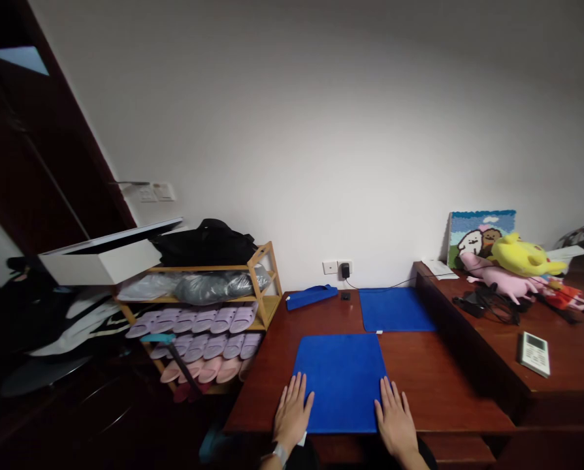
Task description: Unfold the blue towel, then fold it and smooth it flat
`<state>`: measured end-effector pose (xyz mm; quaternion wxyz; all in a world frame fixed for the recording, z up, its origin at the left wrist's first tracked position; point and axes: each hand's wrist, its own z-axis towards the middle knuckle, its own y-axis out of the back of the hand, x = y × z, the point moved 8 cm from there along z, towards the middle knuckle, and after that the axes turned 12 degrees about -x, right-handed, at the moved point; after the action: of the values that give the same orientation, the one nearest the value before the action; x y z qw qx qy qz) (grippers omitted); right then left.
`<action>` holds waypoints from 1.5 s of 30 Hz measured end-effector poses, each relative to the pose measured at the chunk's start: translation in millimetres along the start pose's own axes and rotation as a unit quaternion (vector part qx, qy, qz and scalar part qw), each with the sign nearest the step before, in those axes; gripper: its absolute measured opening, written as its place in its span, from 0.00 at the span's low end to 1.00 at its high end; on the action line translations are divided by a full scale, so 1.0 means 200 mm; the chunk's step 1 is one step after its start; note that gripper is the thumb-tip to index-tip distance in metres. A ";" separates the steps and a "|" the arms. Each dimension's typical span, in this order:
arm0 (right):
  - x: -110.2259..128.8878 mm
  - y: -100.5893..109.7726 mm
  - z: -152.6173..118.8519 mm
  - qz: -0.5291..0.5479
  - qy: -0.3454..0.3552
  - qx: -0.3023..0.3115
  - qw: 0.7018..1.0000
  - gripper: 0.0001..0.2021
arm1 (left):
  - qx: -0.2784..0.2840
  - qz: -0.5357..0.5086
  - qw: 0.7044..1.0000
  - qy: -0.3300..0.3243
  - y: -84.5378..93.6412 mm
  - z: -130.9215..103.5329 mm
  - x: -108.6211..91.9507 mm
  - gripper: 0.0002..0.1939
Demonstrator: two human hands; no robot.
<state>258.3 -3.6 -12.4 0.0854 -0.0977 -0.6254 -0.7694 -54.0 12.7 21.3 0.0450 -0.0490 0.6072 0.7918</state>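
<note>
A flat blue cloth (pixel 341 382) lies spread on the reddish-brown table (pixel 443 378). My left hand (pixel 292 411) rests flat over its lower left edge, fingers spread and pointing away from me, with a band at the wrist. Over the cloth's right edge lies my right hand (pixel 394 416), also flat with fingers apart. Neither hand holds anything. A second blue cloth (pixel 397 309) is spread out farther back on the right, and a folded blue cloth (pixel 311 297) lies at the back left of the table.
A black plug (pixel 345 270) sits in the wall socket, its cable running right. On the raised desk (pixel 566 346) are plush toys (pixel 502 277), cables and a white calculator-like device (pixel 535 354). A shoe rack (pixel 267 287) with slippers and a black bag (pixel 206 243) stands left.
</note>
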 end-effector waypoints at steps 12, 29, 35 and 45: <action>0.00 0.08 0.22 0.005 -0.032 0.025 0.999 0.34 | -0.033 0.007 0.999 -0.009 -0.03 -0.01 0.03 0.35; 0.02 0.06 0.24 0.040 -0.016 0.020 0.999 0.34 | 0.045 0.027 0.999 0.003 0.03 0.00 0.03 0.38; 0.03 0.07 0.24 0.033 -0.011 0.025 0.999 0.34 | 0.004 -0.009 0.999 -0.048 0.11 0.06 -0.28 0.37; 0.02 0.04 0.23 0.018 0.019 0.036 0.999 0.33 | 0.044 -0.144 0.978 -0.145 -0.13 0.11 -1.01 0.33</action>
<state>257.8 39.5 5.8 0.1151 -0.0910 -0.6492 -0.7463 149.2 38.2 29.2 0.2482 -0.0180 0.6154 0.7479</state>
